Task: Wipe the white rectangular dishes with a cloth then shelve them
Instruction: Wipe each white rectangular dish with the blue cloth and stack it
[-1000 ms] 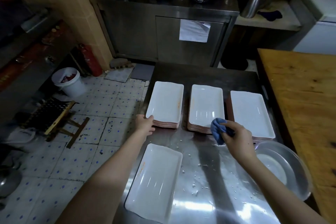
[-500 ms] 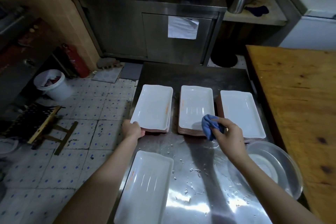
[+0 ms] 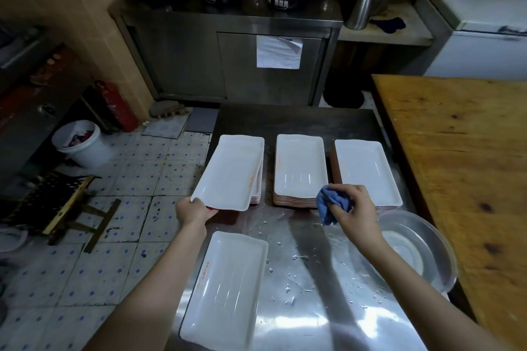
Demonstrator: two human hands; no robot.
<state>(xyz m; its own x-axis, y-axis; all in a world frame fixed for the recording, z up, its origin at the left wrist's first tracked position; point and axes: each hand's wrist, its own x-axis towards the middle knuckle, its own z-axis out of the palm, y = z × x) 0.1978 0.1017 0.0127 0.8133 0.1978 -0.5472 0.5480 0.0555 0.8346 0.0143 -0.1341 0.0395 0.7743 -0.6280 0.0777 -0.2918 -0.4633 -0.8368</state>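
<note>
Three stacks of white rectangular dishes stand in a row on the wet steel table point(image 3: 308, 279). My left hand point(image 3: 191, 210) grips the near left corner of the top dish point(image 3: 230, 172) of the left stack point(image 3: 256, 194), and that dish is raised and tilted off the pile. My right hand point(image 3: 353, 209) holds a bunched blue cloth point(image 3: 330, 202) at the near edge of the middle stack point(image 3: 301, 169). The right stack point(image 3: 366, 171) lies beyond my right wrist. A single dish point(image 3: 228, 291) rests alone near the table's front left edge.
A metal basin point(image 3: 419, 253) sits at the table's right edge, against a wooden table point(image 3: 462, 157). A steel cabinet point(image 3: 228, 60) with pots on top stands ahead. On the tiled floor to the left are a white bucket point(image 3: 81, 144) and a wooden stool point(image 3: 71, 208).
My left hand has closed on the near corner of the left stack's top dish and lifted it off the pile. My right hand with the cloth stays by the middle stack.
</note>
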